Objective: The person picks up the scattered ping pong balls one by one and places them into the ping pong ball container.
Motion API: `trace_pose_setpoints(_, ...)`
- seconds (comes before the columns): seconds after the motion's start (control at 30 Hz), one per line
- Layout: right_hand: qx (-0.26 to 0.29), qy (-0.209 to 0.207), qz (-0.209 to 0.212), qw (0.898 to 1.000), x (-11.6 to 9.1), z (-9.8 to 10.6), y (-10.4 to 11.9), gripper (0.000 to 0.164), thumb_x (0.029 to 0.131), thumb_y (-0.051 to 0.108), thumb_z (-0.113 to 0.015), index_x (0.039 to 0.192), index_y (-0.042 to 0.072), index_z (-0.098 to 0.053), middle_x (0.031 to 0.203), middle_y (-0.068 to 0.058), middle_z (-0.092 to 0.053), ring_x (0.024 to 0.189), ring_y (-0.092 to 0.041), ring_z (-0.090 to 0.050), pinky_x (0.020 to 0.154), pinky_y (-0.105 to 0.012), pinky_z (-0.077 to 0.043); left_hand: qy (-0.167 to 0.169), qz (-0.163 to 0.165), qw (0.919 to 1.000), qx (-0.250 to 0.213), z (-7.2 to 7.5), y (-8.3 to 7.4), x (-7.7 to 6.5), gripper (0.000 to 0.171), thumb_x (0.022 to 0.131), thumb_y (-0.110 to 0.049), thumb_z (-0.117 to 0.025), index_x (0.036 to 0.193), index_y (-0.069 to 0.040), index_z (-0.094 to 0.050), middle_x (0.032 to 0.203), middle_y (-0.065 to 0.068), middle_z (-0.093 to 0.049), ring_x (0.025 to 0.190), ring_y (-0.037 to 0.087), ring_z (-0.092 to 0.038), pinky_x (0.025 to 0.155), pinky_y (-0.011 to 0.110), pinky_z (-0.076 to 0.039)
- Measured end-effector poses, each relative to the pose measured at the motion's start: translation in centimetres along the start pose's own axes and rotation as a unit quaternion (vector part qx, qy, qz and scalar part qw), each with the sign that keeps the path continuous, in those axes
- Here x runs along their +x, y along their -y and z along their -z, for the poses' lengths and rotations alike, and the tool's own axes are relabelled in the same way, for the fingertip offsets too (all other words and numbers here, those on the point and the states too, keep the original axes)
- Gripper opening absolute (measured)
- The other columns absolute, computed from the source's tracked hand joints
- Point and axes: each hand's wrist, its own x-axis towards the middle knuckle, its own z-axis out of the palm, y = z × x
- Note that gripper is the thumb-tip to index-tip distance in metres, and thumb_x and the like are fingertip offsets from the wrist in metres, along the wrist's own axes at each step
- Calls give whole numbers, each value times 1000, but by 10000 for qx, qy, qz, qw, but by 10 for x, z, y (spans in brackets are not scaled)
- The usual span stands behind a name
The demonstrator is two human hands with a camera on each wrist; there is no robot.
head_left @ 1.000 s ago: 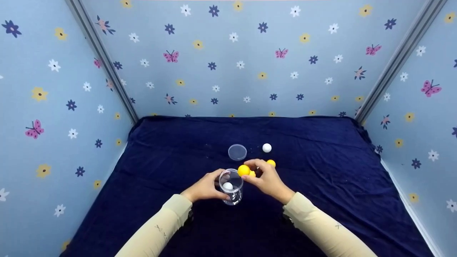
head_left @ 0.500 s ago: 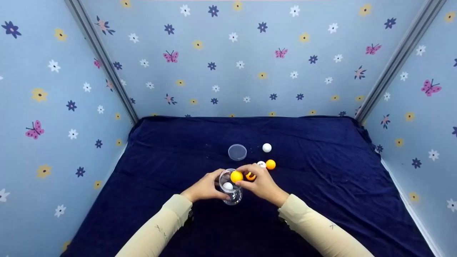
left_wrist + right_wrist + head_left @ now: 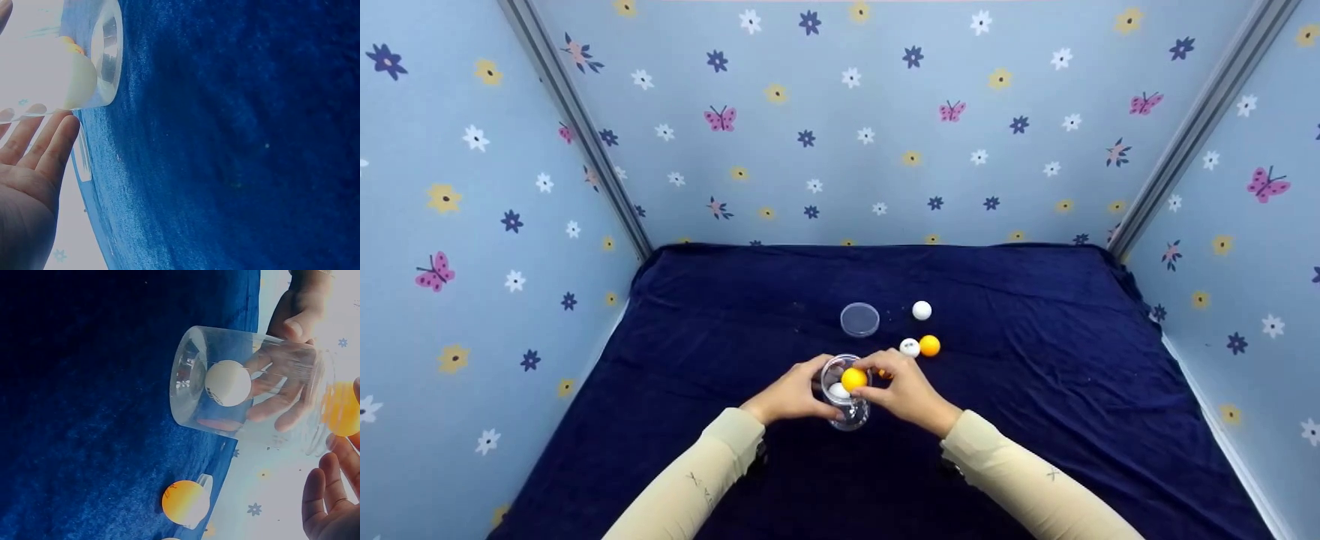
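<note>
My left hand (image 3: 791, 394) grips a clear plastic jar (image 3: 851, 415), which stands upright with its mouth uncovered. A white ping-pong ball (image 3: 228, 383) lies inside near the bottom, with print on it. Between thumb and fingertips, my right hand (image 3: 911, 394) pinches an orange ping-pong ball (image 3: 854, 379) right at the jar's mouth. In the right wrist view, the left fingers (image 3: 281, 405) show through the jar wall. Another orange ping-pong ball (image 3: 886, 373) is mostly hidden behind the right hand in the head view.
A clear round lid (image 3: 859, 320) lies on the dark blue cloth (image 3: 735, 300) beyond the jar. To its right are a white ball (image 3: 922, 310), a second white ball (image 3: 910, 347) and an orange ball (image 3: 930, 346) side by side. Flower-patterned walls (image 3: 885, 97) surround the cloth.
My right hand has moved left and slightly nearer, bringing the orange ball from beside the rim to the jar's mouth. A white ball formerly behind the hand now shows. The left hand stays put.
</note>
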Motion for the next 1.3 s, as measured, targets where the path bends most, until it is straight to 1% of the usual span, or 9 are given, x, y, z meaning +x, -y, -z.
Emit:
trace_pose_setpoints(0.13,-11,34,-114,9999,-1,-1,-1,37,83,17,-95,114,2,-81,103,-8,-82,85,-35,-67,77,-30,-55,6,-27,10000,-29,0,0,1,83,76,-18,-101,147,-5,-59,135,12,-72,121,28,-74,103,27,-60)
trace_pose_setpoints(0.37,-52,114,-329,9994,-2,-1,1,36,84,19,-94,114,3,-82,103,-8,-82,86,-37,-67,78,-29,-55,-54,-19,9999,105,0,0,0,84,75,-21,-101,147,-7,-60,133,8,-74,118,24,-74,103,26,-59)
trace_pose_setpoints(0.57,-161,105,-178,9997,-1,-2,1,35,84,18,-94,113,2,-83,98,-8,-81,84,-37,-65,75,-27,-51,11,-90,10000,27,0,-1,0,86,76,-21,-101,148,-1,-58,135,11,-74,119,21,-74,104,27,-60)
trace_pose_setpoints(0.7,-211,94,-56,9997,0,-3,1,34,84,17,-94,112,2,-83,95,-9,-80,81,-37,-63,73,-27,-50,-11,-86,10000,46,0,-1,0,87,75,-20,-101,147,-1,-58,134,10,-74,117,19,-75,103,27,-60)
trace_pose_setpoints(0.8,-209,99,-32,9997,-1,-4,0,33,85,17,-93,112,1,-83,94,-11,-79,80,-37,-63,72,-28,-49,-23,-87,10000,23,-1,-1,-1,86,75,-20,-101,147,-1,-58,134,11,-74,118,22,-75,104,29,-60)
trace_pose_setpoints(0.9,-206,98,-27,9997,-1,-5,-1,31,86,14,-92,111,0,-83,95,-11,-80,80,-36,-63,72,-28,-50,-23,-68,10000,-30,-1,-1,-1,84,76,-17,-101,147,-2,-58,135,14,-74,120,27,-75,105,35,-62)
trace_pose_setpoints(1.03,-194,57,-47,9998,-1,-5,0,20,89,9,-88,107,1,-83,96,-10,-81,80,-33,-64,73,-28,-50,-16,-11,10000,-85,-2,0,-1,83,76,-14,-100,147,-4,-59,136,15,-74,120,29,-75,106,42,-62)
trace_pose_setpoints(1.13,-122,-67,-2,9999,-2,-4,-1,14,91,5,-84,104,3,-83,96,-9,-80,80,-33,-64,73,-28,-50,-25,-46,9999,-120,-2,1,0,83,76,-14,-100,146,-2,-58,135,18,-73,121,32,-75,107,46,-62)
trace_pose_setpoints(1.3,44,-367,226,9991,0,-2,-1,16,89,-2,-83,104,4,-82,98,-10,-81,87,-31,-71,80,-37,-59,-25,-87,9999,-127,-2,1,0,82,76,-13,-100,146,0,-58,135,21,-72,120,34,-75,106,45,-62)
